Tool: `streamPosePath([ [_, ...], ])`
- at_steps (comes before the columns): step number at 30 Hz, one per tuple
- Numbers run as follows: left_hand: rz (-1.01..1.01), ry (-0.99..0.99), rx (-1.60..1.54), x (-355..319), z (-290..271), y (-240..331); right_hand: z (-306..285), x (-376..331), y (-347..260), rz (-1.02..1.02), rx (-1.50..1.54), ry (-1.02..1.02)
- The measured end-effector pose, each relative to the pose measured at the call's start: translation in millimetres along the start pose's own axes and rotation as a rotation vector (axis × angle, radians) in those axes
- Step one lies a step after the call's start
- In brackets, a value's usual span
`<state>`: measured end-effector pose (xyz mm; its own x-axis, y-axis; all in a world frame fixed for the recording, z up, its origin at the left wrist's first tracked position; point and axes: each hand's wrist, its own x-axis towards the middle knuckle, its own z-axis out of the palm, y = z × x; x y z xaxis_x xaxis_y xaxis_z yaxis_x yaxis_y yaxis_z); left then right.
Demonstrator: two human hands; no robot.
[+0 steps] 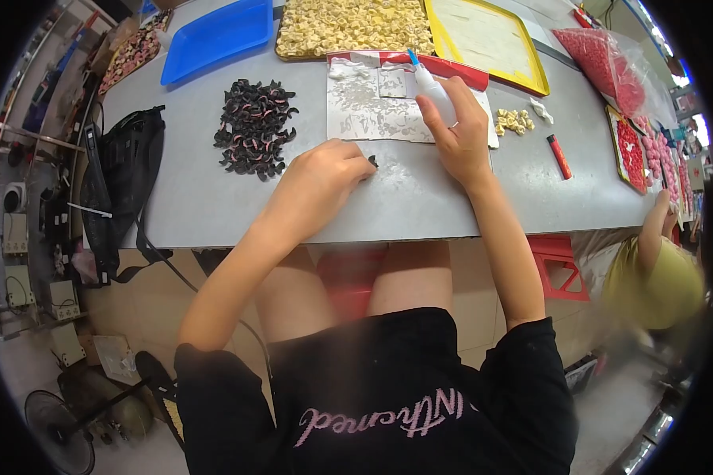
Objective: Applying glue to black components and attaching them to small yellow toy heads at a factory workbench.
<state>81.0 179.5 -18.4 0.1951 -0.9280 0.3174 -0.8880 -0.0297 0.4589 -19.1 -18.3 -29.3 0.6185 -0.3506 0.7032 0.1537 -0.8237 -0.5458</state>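
My right hand is wrapped round a white squeeze bottle with a blue nozzle, which points up and away over a white board stained with grey patches. At the table's middle, my left hand has its fingertips closed on a small black curved piece, low over the tabletop. Most of that piece is hidden by the fingers. Left of the board spreads a pile of similar black curved pieces, some showing pink. Right of it lie several small cream-coloured pieces.
Along the far side stand a blue tray, a tray of cream pieces and a yellow-rimmed tray. A red marker and a bag of red pieces are at right. A black bag sits left. Another person is at right.
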Motion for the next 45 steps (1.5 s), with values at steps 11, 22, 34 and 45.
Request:
streamPosePath([
  [11, 0.201, 0.169, 0.320, -8, 26, 26, -2, -1, -2, -0.003, 0.006, 0.018],
  [22, 0.023, 0.262, -0.206, -12, 14, 16, -4, -1, 3, 0.031, 0.004, 0.022],
  [34, 0.036, 0.026, -0.041, 11, 9, -6, -1, -3, 2, 0.195, 0.087, 0.009],
  [45, 0.235, 0.143, 0.156, 3, 19, 6, 0, 0, 1, 0.403, 0.355, -0.023],
])
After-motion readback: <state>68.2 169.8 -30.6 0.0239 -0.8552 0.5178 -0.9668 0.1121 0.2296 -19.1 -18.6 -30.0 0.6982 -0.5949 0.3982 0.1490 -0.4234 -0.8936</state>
